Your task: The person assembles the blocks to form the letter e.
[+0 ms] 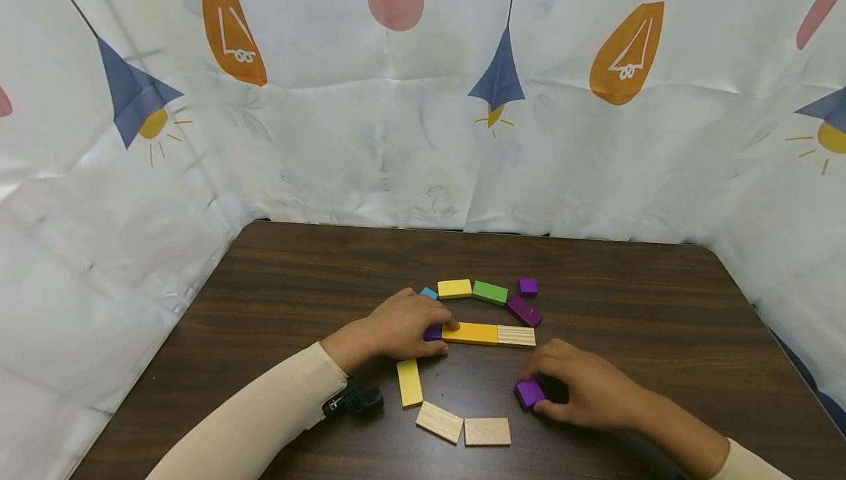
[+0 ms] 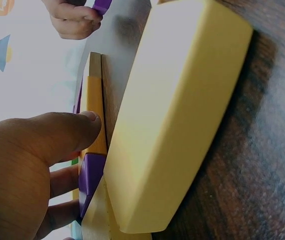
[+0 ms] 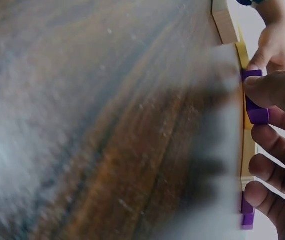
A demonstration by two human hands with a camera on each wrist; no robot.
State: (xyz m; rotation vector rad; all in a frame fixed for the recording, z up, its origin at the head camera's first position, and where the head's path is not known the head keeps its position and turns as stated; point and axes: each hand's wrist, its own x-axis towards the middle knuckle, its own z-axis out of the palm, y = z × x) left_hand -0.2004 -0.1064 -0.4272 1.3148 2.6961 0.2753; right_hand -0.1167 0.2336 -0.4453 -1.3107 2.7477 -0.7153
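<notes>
My left hand (image 1: pixel 410 324) lies at the left end of a straight row, thumb on the near side and index finger at the far side, pinching the left end of an orange block (image 1: pixel 472 333). A purple block (image 2: pixel 91 172) butts against it there, partly under the hand. A pale ridged wooden block (image 1: pixel 516 337) continues the row to the right. Front right of the row, my right hand (image 1: pixel 581 384) holds a small purple block (image 1: pixel 529 393) between thumb and fingertips. The right wrist view shows the thumb (image 3: pixel 270 89) on this block, the other fingers spread below.
Behind the row curve a blue block (image 1: pixel 429 293), a yellow block (image 1: pixel 454 289), a green block (image 1: pixel 490 293) and a dark purple block (image 1: pixel 524 310). A small purple block (image 1: pixel 527 287) stands beyond. Nearer lie a yellow block (image 1: pixel 409 384) and wooden blocks (image 1: pixel 439 422) on the dark table (image 1: pixel 297 282).
</notes>
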